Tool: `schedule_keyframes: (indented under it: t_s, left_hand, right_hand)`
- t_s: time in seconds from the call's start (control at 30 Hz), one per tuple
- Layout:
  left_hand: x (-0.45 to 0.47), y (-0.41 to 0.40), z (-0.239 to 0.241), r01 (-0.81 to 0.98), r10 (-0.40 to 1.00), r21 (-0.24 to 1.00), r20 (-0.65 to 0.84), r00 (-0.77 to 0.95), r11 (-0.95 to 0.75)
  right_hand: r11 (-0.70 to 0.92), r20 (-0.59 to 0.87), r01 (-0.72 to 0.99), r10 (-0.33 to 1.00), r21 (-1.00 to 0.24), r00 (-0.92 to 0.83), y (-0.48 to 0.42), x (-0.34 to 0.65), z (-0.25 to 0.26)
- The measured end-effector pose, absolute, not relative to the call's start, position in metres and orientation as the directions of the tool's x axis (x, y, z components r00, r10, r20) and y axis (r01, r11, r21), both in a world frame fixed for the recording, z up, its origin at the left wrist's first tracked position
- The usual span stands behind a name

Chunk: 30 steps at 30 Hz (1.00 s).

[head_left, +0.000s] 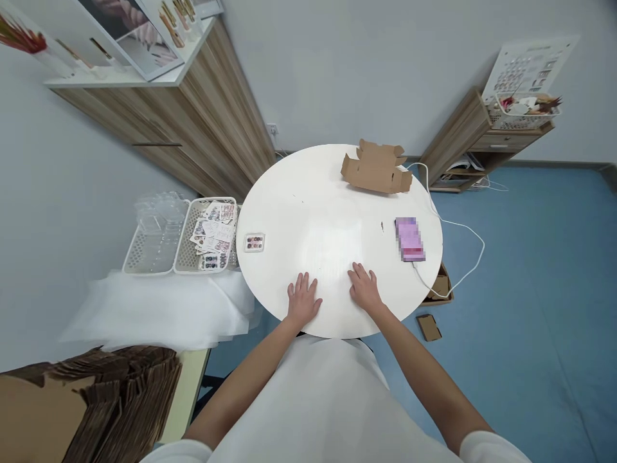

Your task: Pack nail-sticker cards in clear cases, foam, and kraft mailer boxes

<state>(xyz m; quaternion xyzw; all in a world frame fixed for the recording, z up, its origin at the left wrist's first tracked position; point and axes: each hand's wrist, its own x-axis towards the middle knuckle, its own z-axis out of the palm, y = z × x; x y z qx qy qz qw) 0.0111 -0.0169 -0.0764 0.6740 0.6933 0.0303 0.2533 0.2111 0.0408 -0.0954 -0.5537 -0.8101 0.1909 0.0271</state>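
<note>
My left hand (303, 300) lies flat on the near side of the white oval table (318, 199), its fingers spread. To its right, my right hand (364, 287) also rests on the tabletop with fingers stretched out and nothing held. A small clear case (254, 242) with dark and pinkish pieces inside sits at the table's left edge. At the back right lies an unfolded brown cardboard box (378, 167). Nearer on the right is a phone-like purple device (409, 239), blurred out, with a white cable (475, 235) attached.
Left of the table, a white basket (180, 257) holds printed cards; another (135, 254) holds clear plastic boxes. White foam sheets (159, 308) and stacked flat cardboard (130, 399) lie nearer. A wooden cabinet (216, 109) stands behind. A small brown box (429, 327) is on the blue floor.
</note>
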Motion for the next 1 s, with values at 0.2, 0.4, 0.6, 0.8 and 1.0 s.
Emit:
schedule_keyframes:
  t_s: [0.2,0.4,0.6,0.8,1.0]
  left_hand:
    - [-0.027,-0.012,-0.071,0.891,0.967,0.437,-0.256,-0.006,0.121]
    - [-0.124,0.025,-0.079,0.79,0.909,0.449,-0.21,-0.361,0.418]
    - [-0.181,0.064,-0.097,0.549,0.827,0.632,-0.307,-0.47,0.547]
    - [-0.191,0.07,-0.098,0.415,0.799,0.701,-0.393,-0.455,0.581]
    - [-0.193,0.067,-0.1,0.189,0.787,0.816,-0.423,-0.449,0.547]
  right_hand:
    - [0.158,-0.003,0.826,0.982,-0.541,-0.19,0.048,0.206,-0.071]
    - [-0.12,-0.275,0.581,0.943,-0.805,-0.186,0.07,0.128,-0.06]
    - [-0.341,-0.488,0.407,0.801,-0.847,-0.346,0.098,0.009,-0.07]
    - [-0.448,-0.542,0.311,0.748,-0.838,-0.384,0.109,-0.051,-0.082]
    - [-0.481,-0.566,0.305,0.748,-0.822,-0.347,0.103,-0.067,-0.081]
